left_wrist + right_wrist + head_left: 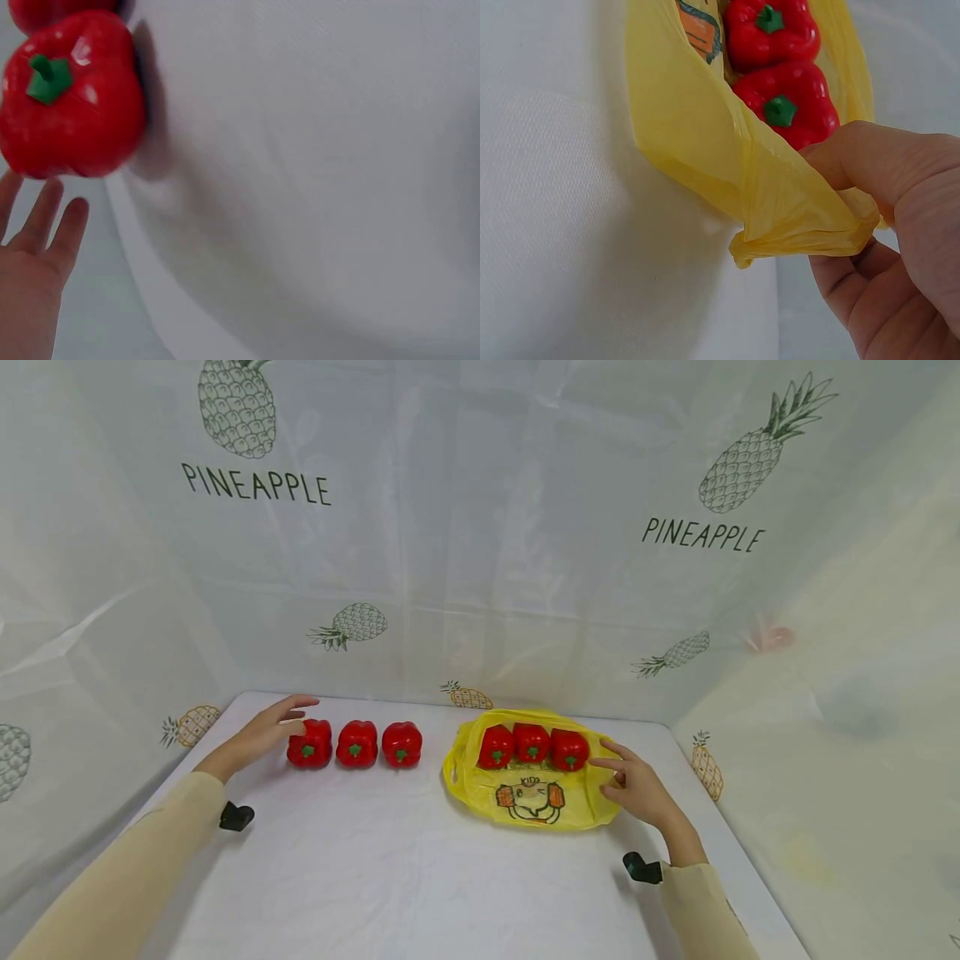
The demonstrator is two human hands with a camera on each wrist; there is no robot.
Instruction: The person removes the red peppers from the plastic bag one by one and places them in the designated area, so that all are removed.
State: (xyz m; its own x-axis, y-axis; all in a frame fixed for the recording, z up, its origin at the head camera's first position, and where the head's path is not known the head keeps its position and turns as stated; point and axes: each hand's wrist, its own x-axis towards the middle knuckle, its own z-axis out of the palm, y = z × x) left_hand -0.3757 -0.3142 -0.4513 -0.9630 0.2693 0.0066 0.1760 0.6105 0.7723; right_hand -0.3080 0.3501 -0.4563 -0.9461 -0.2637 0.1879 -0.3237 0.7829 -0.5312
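A row of three glossy red bell peppers with green stems lies on the left. My left hand is beside the outermost pepper, its fingers extended. In the left wrist view the fingertips come up close against that pepper; whether they touch it cannot be told. On the right, a yellow plastic bag with a printed cartoon face lies flat, with three more red peppers in it. My right hand holds the bag's right side, thumb and curled fingers around a gathered, knotted corner.
Both pepper groups are on a white-covered table. Pineapple-printed translucent sheeting hangs behind it and along both sides. Between the groups, white tabletop separates the third loose pepper from the bag. Small black devices sit at both wrists.
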